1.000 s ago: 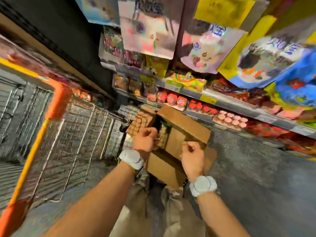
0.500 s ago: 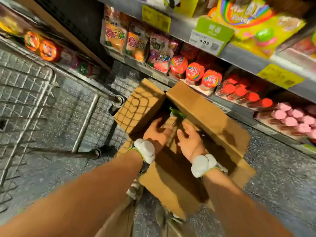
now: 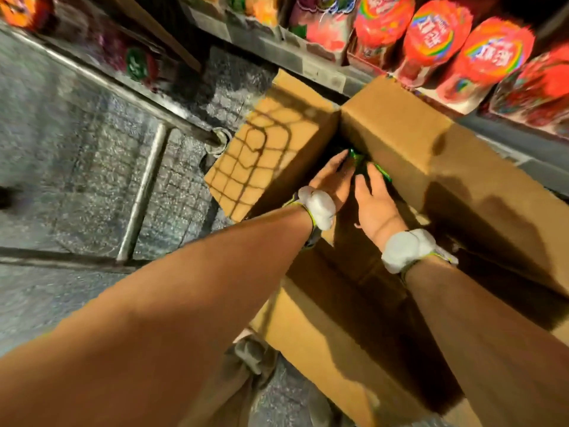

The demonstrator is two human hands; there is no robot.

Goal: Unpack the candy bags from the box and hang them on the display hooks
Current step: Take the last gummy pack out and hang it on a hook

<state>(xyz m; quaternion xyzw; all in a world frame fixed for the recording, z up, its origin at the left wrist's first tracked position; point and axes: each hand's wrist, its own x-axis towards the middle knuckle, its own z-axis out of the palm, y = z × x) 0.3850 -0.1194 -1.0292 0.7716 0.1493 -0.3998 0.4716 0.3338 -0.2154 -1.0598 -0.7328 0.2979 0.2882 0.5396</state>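
Both hands reach into the open cardboard box (image 3: pixel 400 143). Left hand (image 3: pixel 331 180) and right hand (image 3: pixel 374 208), fingers extended, touch green candy bags (image 3: pixel 358 157); neither grip has closed

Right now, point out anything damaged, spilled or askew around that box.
Nothing stands out. The cardboard box sits on the floor with its flaps folded open, both hands reach toward green packaging inside, and the red candy tubs stand on the shelf.

Both hands reach into the open box (image 3: pixel 400 143): left hand (image 3: pixel 331 180) and right hand (image 3: pixel 374 208) side by side, fingers extended toward 12 o'clock onto a green bag (image 3: pixel 358 158); red tubs (image 3: pixel 431 41) shelved at 1 o'clock
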